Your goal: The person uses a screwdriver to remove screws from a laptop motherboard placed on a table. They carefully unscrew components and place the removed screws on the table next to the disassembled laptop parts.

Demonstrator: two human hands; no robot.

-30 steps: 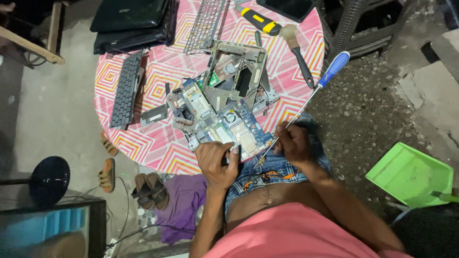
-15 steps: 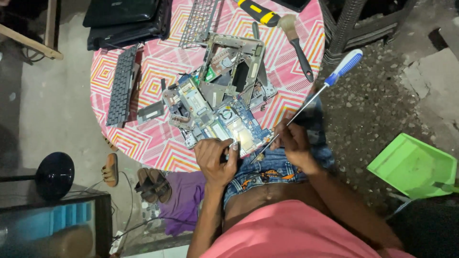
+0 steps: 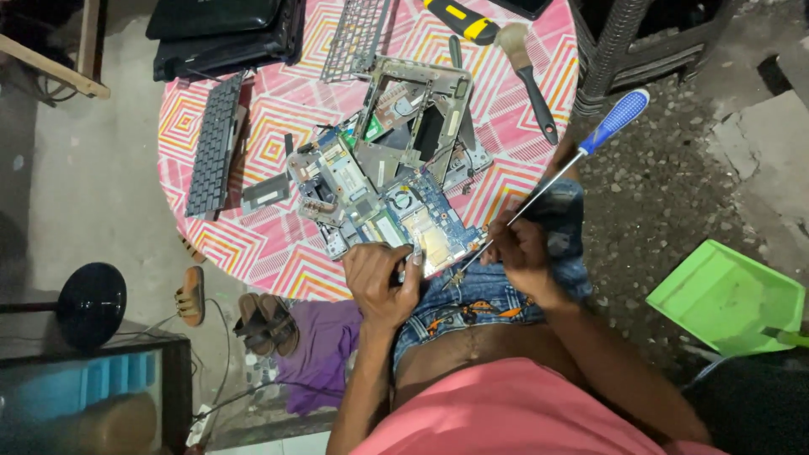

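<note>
Stripped laptop parts on a round patterned tabletop [image 3: 270, 253], outdoors over bare concrete and gravel.

The tabletop wears a pink, orange and white zigzag cloth; beside it on the ground lie sandals [image 3: 253, 318], a purple cloth [image 3: 324, 345] and a green dustpan [image 3: 729, 299]. A blue-green circuit board [image 3: 396, 221] sits at the near edge, studded with chips and silver shields — the left hand [image 3: 379, 282] presses down on its near edge with fingers curled together, while the right hand [image 3: 521, 253] is closed around the thin shaft of a blue-handled screwdriver [image 3: 581, 156], its tip at the board's near corner. Crowding behind the board: a grey metal laptop frame [image 3: 421, 118], a loose black keyboard [image 3: 215, 143], a keyboard bezel [image 3: 358, 34], a black-handled brush [image 3: 529, 72], a yellow-and-black tool [image 3: 459, 18] and stacked dark laptops [image 3: 223, 34].
</note>
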